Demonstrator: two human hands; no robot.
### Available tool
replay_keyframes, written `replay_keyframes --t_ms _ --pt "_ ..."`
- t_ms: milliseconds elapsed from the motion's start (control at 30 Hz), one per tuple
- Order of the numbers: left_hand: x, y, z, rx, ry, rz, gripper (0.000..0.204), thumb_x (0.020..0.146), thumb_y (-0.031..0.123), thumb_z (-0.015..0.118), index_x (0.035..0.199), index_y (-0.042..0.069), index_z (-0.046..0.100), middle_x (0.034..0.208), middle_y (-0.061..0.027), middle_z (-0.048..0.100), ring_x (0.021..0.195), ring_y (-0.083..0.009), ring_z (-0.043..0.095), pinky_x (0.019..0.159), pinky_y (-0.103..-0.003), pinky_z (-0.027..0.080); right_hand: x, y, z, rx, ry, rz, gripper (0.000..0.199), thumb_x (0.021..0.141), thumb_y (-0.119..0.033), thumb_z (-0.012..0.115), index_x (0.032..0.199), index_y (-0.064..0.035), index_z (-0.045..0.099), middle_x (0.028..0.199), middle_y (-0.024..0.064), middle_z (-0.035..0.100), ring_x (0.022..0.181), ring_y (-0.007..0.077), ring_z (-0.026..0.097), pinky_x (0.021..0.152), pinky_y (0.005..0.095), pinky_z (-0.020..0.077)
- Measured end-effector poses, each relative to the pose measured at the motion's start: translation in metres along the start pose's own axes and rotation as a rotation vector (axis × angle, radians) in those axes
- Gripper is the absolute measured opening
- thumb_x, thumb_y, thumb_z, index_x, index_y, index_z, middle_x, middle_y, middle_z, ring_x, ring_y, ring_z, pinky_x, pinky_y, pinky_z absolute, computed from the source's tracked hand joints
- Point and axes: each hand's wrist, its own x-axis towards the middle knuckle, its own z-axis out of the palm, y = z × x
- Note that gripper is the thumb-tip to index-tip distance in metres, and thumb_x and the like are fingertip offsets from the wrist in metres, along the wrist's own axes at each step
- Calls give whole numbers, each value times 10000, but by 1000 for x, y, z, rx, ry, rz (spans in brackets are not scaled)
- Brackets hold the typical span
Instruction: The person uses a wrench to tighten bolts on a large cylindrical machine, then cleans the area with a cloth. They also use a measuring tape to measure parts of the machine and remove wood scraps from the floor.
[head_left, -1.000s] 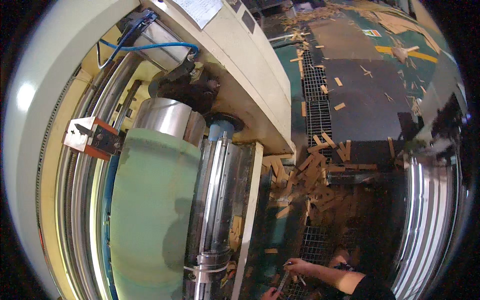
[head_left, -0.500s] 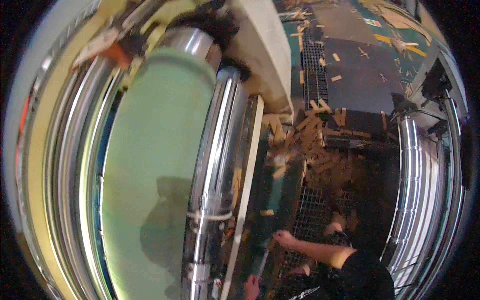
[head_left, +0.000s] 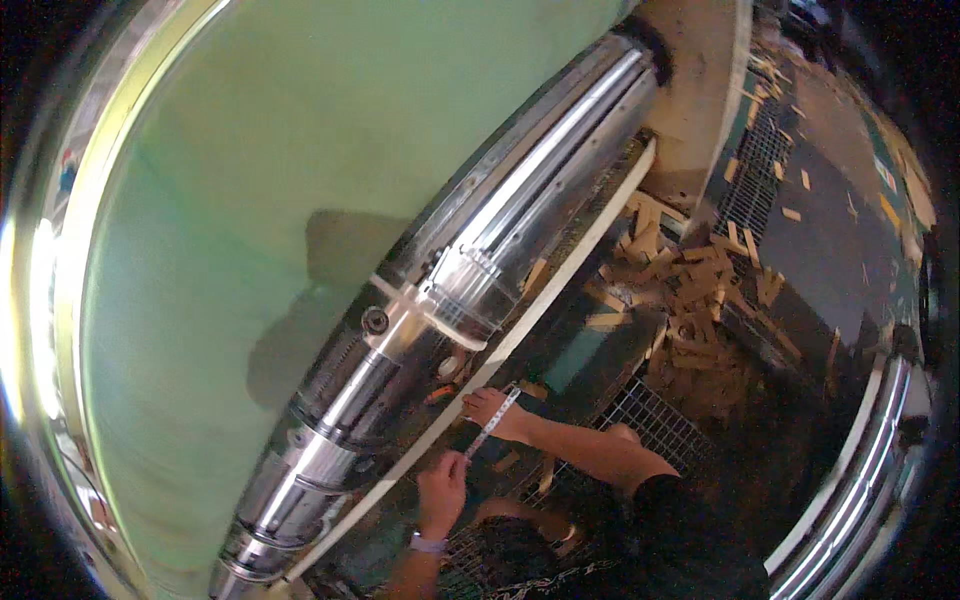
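My left hand (head_left: 442, 492) is closed on the lower end of a white measuring tape strip (head_left: 490, 428) with dark markings. A band circles that wrist. The strip slants up across my right hand (head_left: 490, 408) and sticks out a little past it. My right hand rests its fingers against the edge of a long pale rail (head_left: 545, 300); it looks open, though its palm side is hidden. Beyond the rail lies a shiny metal roller shaft (head_left: 345, 390) with collars and a pale ring (head_left: 460, 328). Past the shaft is a wide light-green roller surface (head_left: 220, 200).
Brown wooden or card strips (head_left: 690, 310) lie heaped on the floor to the right, beside a black floor grate (head_left: 655, 420). A pale machine side panel (head_left: 700, 110) stands at the far end. Bright metal rollers (head_left: 860, 500) curve along the right edge.
Both hands have moved up and left toward the rail with the tape. My right hand now touches the rail. The view has turned and come closer to the rollers.
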Motion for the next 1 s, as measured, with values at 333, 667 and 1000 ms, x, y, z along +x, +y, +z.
replay_keyframes --t_ms 333,667,1000 --pt "52 3 14 269 406 440 53 767 22 504 805 26 468 674 -156 506 593 -341 525 491 -405 400 -1 138 28 -882 -232 -352 183 690 -141 503 847 -53 533 833 64 487 908 239 455 925 401 292" --pt "90 12 -19 424 459 445 98 784 115 483 766 19 477 676 -202 535 656 -385 526 580 -466 410 22 86 42 -910 37 -471 219 666 -61 533 874 5 545 887 136 503 870 297 466 773 407 356" --pt "63 -10 -52 377 357 488 230 802 228 523 741 7 508 654 -197 508 600 -350 493 558 -399 393 23 96 53 -787 -2 -421 34 660 -45 512 661 -56 543 755 85 549 794 284 513 716 387 347"
